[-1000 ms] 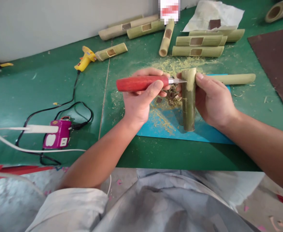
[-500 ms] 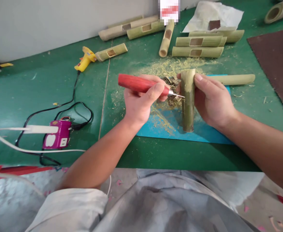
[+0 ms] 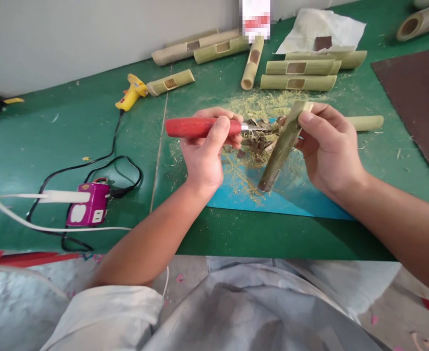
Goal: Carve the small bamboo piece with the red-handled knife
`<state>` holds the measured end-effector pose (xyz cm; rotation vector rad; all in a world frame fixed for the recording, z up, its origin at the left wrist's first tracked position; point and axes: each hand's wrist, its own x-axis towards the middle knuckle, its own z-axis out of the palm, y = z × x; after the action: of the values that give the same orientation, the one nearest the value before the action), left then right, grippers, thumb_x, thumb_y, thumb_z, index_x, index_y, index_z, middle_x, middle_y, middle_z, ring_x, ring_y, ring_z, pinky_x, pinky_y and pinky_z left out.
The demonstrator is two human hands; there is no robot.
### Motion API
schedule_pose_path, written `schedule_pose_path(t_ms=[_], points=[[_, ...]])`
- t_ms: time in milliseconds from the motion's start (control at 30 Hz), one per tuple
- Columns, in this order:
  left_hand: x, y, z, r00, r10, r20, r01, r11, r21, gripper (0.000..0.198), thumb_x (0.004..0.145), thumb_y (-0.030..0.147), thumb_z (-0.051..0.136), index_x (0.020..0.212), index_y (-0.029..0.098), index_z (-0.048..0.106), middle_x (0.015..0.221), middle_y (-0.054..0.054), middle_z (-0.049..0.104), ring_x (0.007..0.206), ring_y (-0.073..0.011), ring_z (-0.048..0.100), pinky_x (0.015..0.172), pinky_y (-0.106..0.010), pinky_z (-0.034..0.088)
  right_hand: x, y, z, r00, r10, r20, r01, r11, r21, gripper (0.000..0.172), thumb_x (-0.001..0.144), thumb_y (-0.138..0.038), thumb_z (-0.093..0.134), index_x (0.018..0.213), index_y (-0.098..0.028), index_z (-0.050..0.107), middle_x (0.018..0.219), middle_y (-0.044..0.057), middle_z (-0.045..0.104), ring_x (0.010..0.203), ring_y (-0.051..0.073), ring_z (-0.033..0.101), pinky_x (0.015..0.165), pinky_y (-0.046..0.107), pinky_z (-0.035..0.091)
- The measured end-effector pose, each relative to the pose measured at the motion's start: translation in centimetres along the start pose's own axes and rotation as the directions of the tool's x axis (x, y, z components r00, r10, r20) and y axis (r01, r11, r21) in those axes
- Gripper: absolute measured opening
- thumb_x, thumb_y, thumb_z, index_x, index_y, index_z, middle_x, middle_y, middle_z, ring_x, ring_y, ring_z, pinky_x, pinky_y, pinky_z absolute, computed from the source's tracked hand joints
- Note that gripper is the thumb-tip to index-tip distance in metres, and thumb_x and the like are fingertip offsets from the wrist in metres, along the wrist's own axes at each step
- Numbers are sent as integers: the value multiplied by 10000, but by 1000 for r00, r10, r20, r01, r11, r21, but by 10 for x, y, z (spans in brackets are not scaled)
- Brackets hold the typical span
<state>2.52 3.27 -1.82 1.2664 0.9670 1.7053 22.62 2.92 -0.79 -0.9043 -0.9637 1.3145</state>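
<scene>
My left hand (image 3: 207,146) is closed round the red handle of an awl-like tool (image 3: 195,127), its thin metal shaft pointing right. In my right hand (image 3: 333,144) I grip a bamboo piece (image 3: 282,148) near its top; it tilts, with the lower end toward the left. Its outside is dark green, with a pale patch by the upper end. The tool's tip reaches close to the bamboo, and I cannot tell whether they touch. Beneath both hands lies a blue mat (image 3: 251,190), strewn with bamboo shavings (image 3: 261,139).
Several bamboo tubes with cut-out windows (image 3: 296,83) lie along the back. A yellow glue gun (image 3: 131,92) and a purple power strip (image 3: 88,204) with cords occupy the left. White paper (image 3: 320,29) rests at the back, a brown sheet (image 3: 415,97) at right.
The bamboo piece has gone from upright to tilted, its lower end swinging left. My left hand has drawn the tool slightly left, and its shaft is now nearly level.
</scene>
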Motion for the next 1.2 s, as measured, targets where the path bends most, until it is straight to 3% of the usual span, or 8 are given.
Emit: schedule_pose_path(t_ms=[167,367,567,733,900,1100,1200], points=[[-1,2,2,999,-9,-35,9,1000,-15,459,880,657,845,965,227,708,952,-48,791,789,-184,756,697,-330,675,-2,-2,-1,1000,5,-17,-6,999,-49,230,911,-379,860,1107,-356,743,941,-21,704,855,185,666,699,339,576],[3,8,2,997,-72,-39,72,997,-9,519,844,709,855,922,216,712,927,-58,802,740,-185,752,629,-315,632,-2,-4,5,994,79,-77,-88,989,-121,357,745,-439,950,836,-256,658,778,-41,628,672,126,632,567,282,560],[4,19,3,994,-88,65,86,996,29,433,851,619,895,914,211,766,928,-44,835,628,-131,718,529,-265,564,-1,-5,4,984,149,-95,-164,970,-182,414,762,-415,966,772,-285,573,696,-41,612,567,133,603,475,292,506],[5,16,3,999,-26,23,26,1000,-11,398,867,577,899,871,201,768,861,-25,824,556,-96,665,505,-253,547,0,-6,5,979,191,-77,-204,943,-262,234,811,-323,891,895,-272,679,715,-40,665,509,120,569,440,283,478],[7,10,1,1000,-21,1,21,1000,1,470,863,666,864,894,213,742,904,-49,815,593,-131,663,528,-295,551,2,-8,6,985,159,-74,-174,928,-328,151,816,-216,826,928,-255,733,785,-31,674,556,115,582,487,277,504],[8,11,-3,993,-88,72,88,996,4,467,856,662,865,965,233,718,975,-62,805,734,-183,732,604,-317,604,1,-7,4,993,122,0,-119,965,-233,143,849,-229,758,974,-274,706,791,-46,651,583,116,598,564,282,561],[10,11,-6,990,-49,132,51,999,-11,468,848,653,875,1030,249,724,1020,-61,792,785,-196,751,643,-325,614,0,-6,3,996,83,24,-75,969,-237,125,874,-287,775,984,-287,718,770,-41,653,599,129,601,592,292,575]])
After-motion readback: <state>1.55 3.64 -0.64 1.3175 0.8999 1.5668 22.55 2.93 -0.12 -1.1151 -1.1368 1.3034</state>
